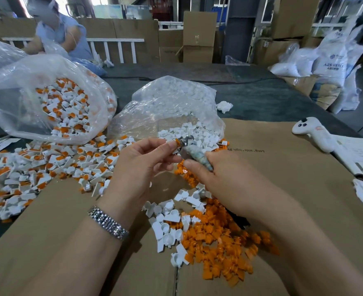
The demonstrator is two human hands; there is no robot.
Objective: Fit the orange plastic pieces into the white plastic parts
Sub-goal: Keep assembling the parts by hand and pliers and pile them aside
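Left hand point(142, 161) pinching orange piece point(177, 142), right hand point(223, 178) around mottled tool point(194, 153)

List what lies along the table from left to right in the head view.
Bag of assembled parts → bag of white parts → crumpled white scrap → white controller → papers.

We hold our 2 hands close together, forearms converging: the left hand point(143, 162) (wristwatch on its wrist) pinches with thumb and fingertips, the right hand point(223, 178) keeps a curled grip.
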